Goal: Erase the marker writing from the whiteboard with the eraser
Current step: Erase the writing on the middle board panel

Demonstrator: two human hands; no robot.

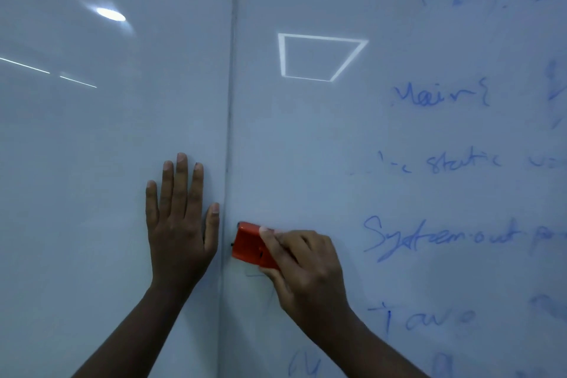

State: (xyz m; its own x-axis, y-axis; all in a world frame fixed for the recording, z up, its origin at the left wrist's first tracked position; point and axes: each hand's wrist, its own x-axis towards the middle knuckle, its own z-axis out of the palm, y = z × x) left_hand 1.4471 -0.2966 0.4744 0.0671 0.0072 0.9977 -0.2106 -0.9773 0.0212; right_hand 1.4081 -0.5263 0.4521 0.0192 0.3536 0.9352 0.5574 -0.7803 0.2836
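Orange plastic shows between your fingers: your right hand (302, 261) grips the eraser (251, 244) and presses it to the whiteboard (306, 138), just right of the vertical seam (228, 120) between panels. Your left hand (178, 224) lies flat on the left panel, fingers straight and spread, thumb beside the seam. Blue marker writing (441, 97) fills the board's right side, well apart from the eraser; a faint stroke, possibly leftover ink, sits just under it.
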